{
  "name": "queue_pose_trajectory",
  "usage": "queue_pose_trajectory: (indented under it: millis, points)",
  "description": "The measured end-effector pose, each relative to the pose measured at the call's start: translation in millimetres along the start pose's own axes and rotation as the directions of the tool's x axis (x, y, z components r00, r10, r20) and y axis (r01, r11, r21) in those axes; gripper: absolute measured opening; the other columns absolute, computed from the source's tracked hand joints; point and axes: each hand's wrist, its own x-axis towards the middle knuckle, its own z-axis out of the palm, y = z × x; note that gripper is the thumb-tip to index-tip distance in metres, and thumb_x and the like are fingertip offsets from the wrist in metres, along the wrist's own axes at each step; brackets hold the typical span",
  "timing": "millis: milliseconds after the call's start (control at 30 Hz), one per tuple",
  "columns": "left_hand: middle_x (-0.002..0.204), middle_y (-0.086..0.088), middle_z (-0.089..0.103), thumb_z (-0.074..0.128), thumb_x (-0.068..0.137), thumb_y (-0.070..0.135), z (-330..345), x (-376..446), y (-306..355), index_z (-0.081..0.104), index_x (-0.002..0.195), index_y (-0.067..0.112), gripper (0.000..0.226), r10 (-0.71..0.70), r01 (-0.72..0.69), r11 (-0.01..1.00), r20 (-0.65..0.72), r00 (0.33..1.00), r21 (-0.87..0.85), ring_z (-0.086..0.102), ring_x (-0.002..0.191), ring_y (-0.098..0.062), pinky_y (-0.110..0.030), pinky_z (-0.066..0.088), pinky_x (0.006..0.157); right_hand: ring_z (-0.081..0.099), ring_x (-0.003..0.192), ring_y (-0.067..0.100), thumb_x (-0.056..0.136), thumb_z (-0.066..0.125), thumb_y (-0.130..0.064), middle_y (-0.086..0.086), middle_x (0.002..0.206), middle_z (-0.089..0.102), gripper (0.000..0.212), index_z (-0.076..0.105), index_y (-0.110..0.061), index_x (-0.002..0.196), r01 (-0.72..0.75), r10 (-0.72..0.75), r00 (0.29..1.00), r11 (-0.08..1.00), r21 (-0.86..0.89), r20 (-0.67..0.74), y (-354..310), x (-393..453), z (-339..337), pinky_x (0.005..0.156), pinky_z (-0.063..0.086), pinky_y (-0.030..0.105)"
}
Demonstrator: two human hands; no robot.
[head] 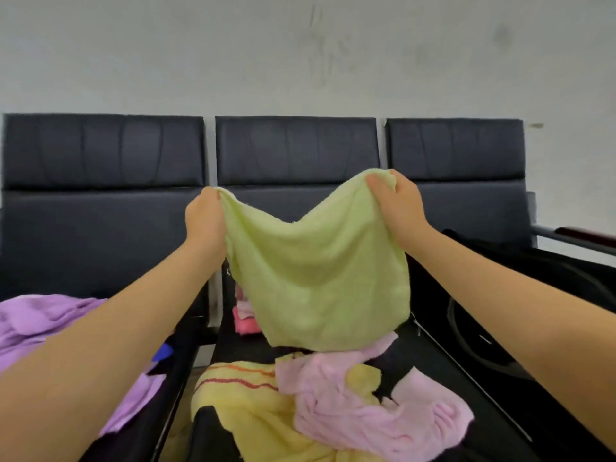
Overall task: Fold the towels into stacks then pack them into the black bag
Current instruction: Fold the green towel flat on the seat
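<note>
Both hands (pixel 206 221) (pixel 398 208) pinch a green towel (pixel 316 271) above dark bench seats (pixel 293 151), pale wall (pixel 300 55) behind.

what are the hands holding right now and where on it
Both grip one light green terry towel by its top corners: the left hand pinches the upper left corner, the right hand the upper right, so it hangs between them.

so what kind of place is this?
Probably a waiting area or lobby: a row of linked black padded seats on a metal frame, with an armrest, against a scuffed plain wall.
</note>
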Motion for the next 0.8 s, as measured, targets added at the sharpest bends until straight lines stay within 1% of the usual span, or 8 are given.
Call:
queue_pose_trajectory:
  millis: [167, 267, 333, 433, 533, 633, 733, 800]
  points:
    - [0.051, 0.005, 0.039, 0.041, 0.089, 0.018, -13.5, -18.0, 37.7, 0.045, 0.063, 0.019, 0.027, -0.160, 0.167, 0.940, 0.047, 0.986, -0.297, 0.039, 0.050, -0.012, -0.025, 0.036, 0.053, 0.056, 0.081, 0.011, 0.094, 0.055, -0.028, 0.002, 0.090, 0.064, 0.022, 0.066, -0.009, 0.099, -0.004, 0.002, 1.000, 0.997, 0.072, 0.017, -35.5, -10.7, -10.4, 0.069, 0.046, 0.024]
    - [0.048, 0.007, 0.032, 0.040, 0.087, 0.012, -24.1, -16.2, 59.0, 0.030, 0.058, 0.020, 0.032, -0.193, 0.222, 0.867, 0.110, 0.975, -0.446, 0.032, 0.045, -0.010, -0.022, 0.033, 0.047, 0.059, 0.084, 0.009, 0.093, 0.058, -0.028, -0.006, 0.093, 0.063, 0.008, 0.063, -0.022, 0.093, -0.153, 0.144, 0.988, 0.961, 0.229, 0.057, -54.2, -6.5, -17.8, 0.068, 0.048, 0.022]
    - [0.053, 0.006, 0.030, 0.037, 0.089, 0.008, -32.8, -17.8, 68.9, 0.025, 0.060, 0.021, 0.034, -0.189, 0.248, 0.865, 0.174, 0.966, -0.437, 0.031, 0.041, -0.009, -0.018, 0.033, 0.043, 0.062, 0.093, 0.015, 0.092, 0.061, -0.029, 0.000, 0.103, 0.064, 0.021, 0.062, -0.016, 0.108, -0.320, 0.295, 0.947, 0.904, 0.284, 0.127, -57.9, 0.0, -23.0, 0.072, 0.049, 0.026]
    - [0.055, 0.004, 0.039, 0.039, 0.092, 0.007, -48.5, -13.3, 62.6, 0.035, 0.064, 0.018, 0.030, -0.212, 0.256, 0.943, 0.211, 0.954, -0.213, 0.040, 0.041, -0.009, -0.018, 0.037, 0.044, 0.063, 0.100, 0.022, 0.090, 0.064, -0.026, 0.009, 0.116, 0.064, 0.040, 0.056, -0.006, 0.124, -0.468, 0.429, 0.879, 0.859, 0.208, 0.208, -43.5, 3.6, -28.7, 0.079, 0.052, 0.032]
    - [0.083, -0.004, 0.054, 0.046, 0.092, 0.018, -59.5, 0.4, 21.2, 0.054, 0.092, 0.014, 0.009, -0.254, 0.211, 0.951, 0.181, 0.950, 0.225, 0.051, 0.072, -0.018, -0.030, 0.043, 0.068, 0.059, 0.104, 0.026, 0.090, 0.063, -0.025, 0.009, 0.117, 0.060, 0.043, 0.052, -0.004, 0.126, -0.517, 0.505, 0.836, 0.856, -0.003, 0.215, -4.4, -6.9, -31.9, 0.092, 0.049, 0.038]
    - [0.088, -0.008, 0.057, 0.048, 0.093, 0.013, -69.6, 4.3, -36.5, 0.063, 0.090, 0.011, 0.015, -0.181, -0.067, 0.744, 0.297, 0.937, 0.665, 0.052, 0.076, -0.023, -0.028, 0.043, 0.069, 0.060, 0.091, 0.025, 0.091, 0.061, -0.023, 0.010, 0.104, 0.061, 0.028, 0.056, -0.006, 0.112, -0.498, 0.557, 0.802, 0.824, -0.271, 0.218, 46.9, -29.1, -33.9, 0.080, 0.050, 0.035]
    - [0.088, -0.003, 0.063, 0.054, 0.093, 0.015, -82.6, -9.7, -85.6, 0.073, 0.098, 0.011, 0.020, -0.150, -0.366, 0.536, 0.512, 0.846, 0.761, 0.054, 0.081, -0.016, -0.025, 0.037, 0.071, 0.050, 0.061, 0.021, 0.092, 0.059, -0.021, 0.012, 0.079, 0.055, 0.018, 0.058, -0.005, 0.084, -0.394, 0.595, 0.760, 0.741, -0.544, 0.261, 90.3, -57.5, -31.1, 0.054, 0.039, 0.027]
    - [0.085, 0.000, 0.063, 0.055, 0.091, 0.014, -87.4, -14.7, -115.3, 0.074, 0.097, 0.011, 0.020, -0.160, -0.385, 0.496, 0.518, 0.840, 0.778, 0.055, 0.084, -0.016, -0.024, 0.037, 0.074, 0.044, 0.052, 0.019, 0.093, 0.057, -0.020, 0.008, 0.064, 0.048, 0.029, 0.048, -0.008, 0.069, -0.329, 0.613, 0.756, 0.658, -0.677, 0.229, 115.1, -71.6, -25.3, 0.046, 0.032, 0.025]
